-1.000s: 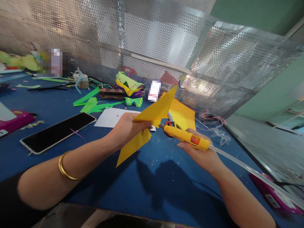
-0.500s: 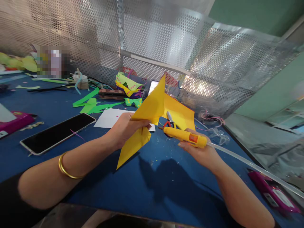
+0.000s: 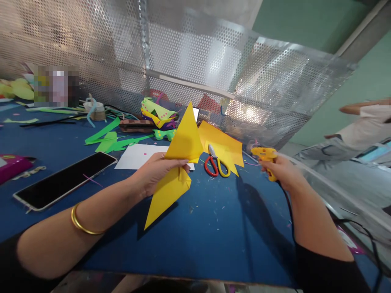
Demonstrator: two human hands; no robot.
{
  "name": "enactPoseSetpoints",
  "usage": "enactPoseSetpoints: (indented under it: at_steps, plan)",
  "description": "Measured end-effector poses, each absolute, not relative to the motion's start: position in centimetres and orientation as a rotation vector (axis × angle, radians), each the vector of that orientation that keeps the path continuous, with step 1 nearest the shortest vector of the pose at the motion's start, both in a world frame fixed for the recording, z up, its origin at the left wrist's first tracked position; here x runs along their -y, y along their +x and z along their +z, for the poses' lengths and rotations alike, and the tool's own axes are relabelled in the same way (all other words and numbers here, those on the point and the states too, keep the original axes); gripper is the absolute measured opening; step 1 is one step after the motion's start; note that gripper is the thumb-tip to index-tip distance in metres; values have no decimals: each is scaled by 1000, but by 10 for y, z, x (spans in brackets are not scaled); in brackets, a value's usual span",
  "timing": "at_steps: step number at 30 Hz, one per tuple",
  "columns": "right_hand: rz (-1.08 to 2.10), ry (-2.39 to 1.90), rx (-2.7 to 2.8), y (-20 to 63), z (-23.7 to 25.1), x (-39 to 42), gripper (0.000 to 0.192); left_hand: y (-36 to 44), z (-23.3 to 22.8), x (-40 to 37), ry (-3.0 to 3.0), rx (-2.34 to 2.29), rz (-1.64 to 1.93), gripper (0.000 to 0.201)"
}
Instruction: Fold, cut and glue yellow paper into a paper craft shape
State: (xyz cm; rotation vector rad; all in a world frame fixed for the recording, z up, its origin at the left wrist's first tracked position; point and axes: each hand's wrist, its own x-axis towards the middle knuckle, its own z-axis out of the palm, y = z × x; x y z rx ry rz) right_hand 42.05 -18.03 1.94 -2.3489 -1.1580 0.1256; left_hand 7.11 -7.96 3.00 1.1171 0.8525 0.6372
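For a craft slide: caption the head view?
Left hand holds folded yellow paper; right hand holds a glue gun beside scissors.

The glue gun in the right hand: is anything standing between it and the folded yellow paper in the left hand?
Nothing visible stands between the glue gun and the folded yellow paper. The scissors lie lower, flat on the blue table.

Bare blue tabletop (image 3: 214,228) lies open along the near edge. Toward the far edge, scissors (image 3: 215,166), yellow paper sheets (image 3: 224,144) and green strips (image 3: 113,138) crowd it; a phone (image 3: 65,174) blocks the left side, and perforated metal screen (image 3: 214,69) walls the far edge.
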Motion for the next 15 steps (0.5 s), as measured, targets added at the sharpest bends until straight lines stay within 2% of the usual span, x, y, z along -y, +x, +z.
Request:
enactPoseSetpoints:
  at_steps: [6,11,15]
  plan:
    - [-216,-2713,1048,475,20,175,24,70,25,77,1141,-848,606,18]
    - [-282,-2897,956,496,2,171,35,71,23,76,1165,-857,592,17]
    - [-306,-2935,951,509,-9,169,33,71,23,75,1155,-856,573,19]
